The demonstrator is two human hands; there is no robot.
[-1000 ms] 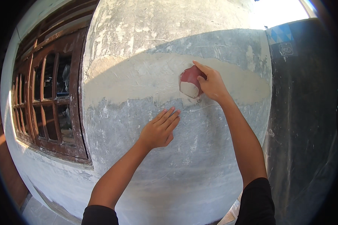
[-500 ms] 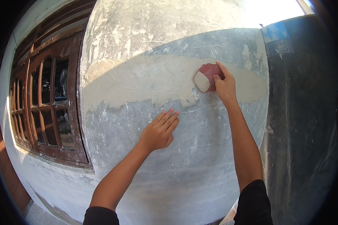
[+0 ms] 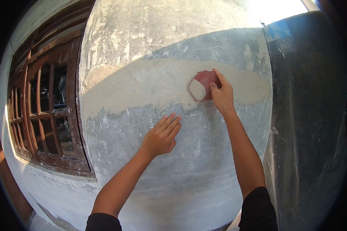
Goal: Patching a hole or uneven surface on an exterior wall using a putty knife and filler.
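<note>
A broad band of wet beige putty [image 3: 135, 82] runs across the grey, patchy wall [image 3: 142, 184]. My right hand [image 3: 223, 94] grips a dark red putty scraper [image 3: 207, 80] by its right side, fingers behind and thumb in front. The scraper lies against the band, and a pale lump of putty [image 3: 197, 90] sticks to its left part. Lower and to the left, my left hand [image 3: 160, 135] rests on the bare wall just under the band's ragged lower edge. Its fingers are stretched out and it holds nothing.
On the left, a brown wooden window [image 3: 46, 104] with small glass panes is set into the wall. A dark sheet [image 3: 304, 115] hangs along the right side, with a blue and white checked patch [image 3: 278, 30] at its top. Sunlight falls on the upper wall.
My right hand has moved the scraper left and slightly down over the putty band. My left hand has stayed nearly in place. The whole view has shifted slightly.
</note>
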